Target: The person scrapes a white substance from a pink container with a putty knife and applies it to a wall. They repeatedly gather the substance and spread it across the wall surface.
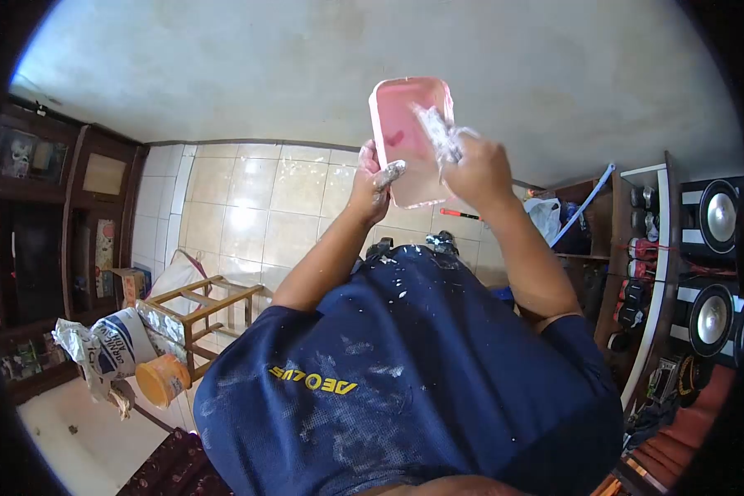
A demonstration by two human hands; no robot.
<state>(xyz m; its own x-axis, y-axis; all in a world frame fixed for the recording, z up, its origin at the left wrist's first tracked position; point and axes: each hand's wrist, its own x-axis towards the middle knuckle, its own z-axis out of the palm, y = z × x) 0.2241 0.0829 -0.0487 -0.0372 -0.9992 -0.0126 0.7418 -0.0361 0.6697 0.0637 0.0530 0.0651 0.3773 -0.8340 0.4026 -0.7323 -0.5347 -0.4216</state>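
The left hand [374,183] grips the pink plastic tray [411,136] by its long edge, raised before the chest, while the right hand [475,169] closes around a plaster-caked tool [436,132] over it (light, stiff, probably slippery).

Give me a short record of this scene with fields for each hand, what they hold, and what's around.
left hand: grips the left edge of the pink tray, fingers smeared with white paste
right hand: closed on a paste-coated tool, whose blade lies on the tray's face
tray: raised in front of the wall, tilted toward the camera
clothing: dark blue shirt spattered white
floor: beige tiles
lower left: wooden stool, white sack, orange tub
right side: shelf, speakers
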